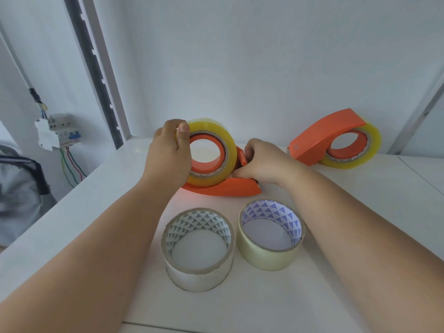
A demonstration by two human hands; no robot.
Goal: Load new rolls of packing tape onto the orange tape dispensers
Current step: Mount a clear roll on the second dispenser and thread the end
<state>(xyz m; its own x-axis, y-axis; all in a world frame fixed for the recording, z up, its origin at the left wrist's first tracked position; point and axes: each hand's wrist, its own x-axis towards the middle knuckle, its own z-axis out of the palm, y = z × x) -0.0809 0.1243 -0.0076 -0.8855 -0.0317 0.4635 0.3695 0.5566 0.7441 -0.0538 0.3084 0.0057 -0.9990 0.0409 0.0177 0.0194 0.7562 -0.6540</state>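
Note:
An orange tape dispenser [230, 187] lies on the white table [336, 272] in the middle. A yellowish tape roll [222, 140] sits on its orange hub. My left hand [169, 152] grips the left edge of that roll, thumb on its front face. My right hand [262, 162] holds the dispenser's right end near the cutter, fingers curled round it. A second orange dispenser [322, 135] with its own yellowish roll [367, 145] stands at the back right. Two spare rolls lie flat in front: a nearly empty cardboard core [198, 267] and a pale clear roll [266, 255].
A white wall rises behind the table. At the left a metal rail [96, 68] runs up the wall, and a circuit breaker box [57, 132] with coloured wires hangs beside it. A grey bag [19, 193] sits below the table's left edge.

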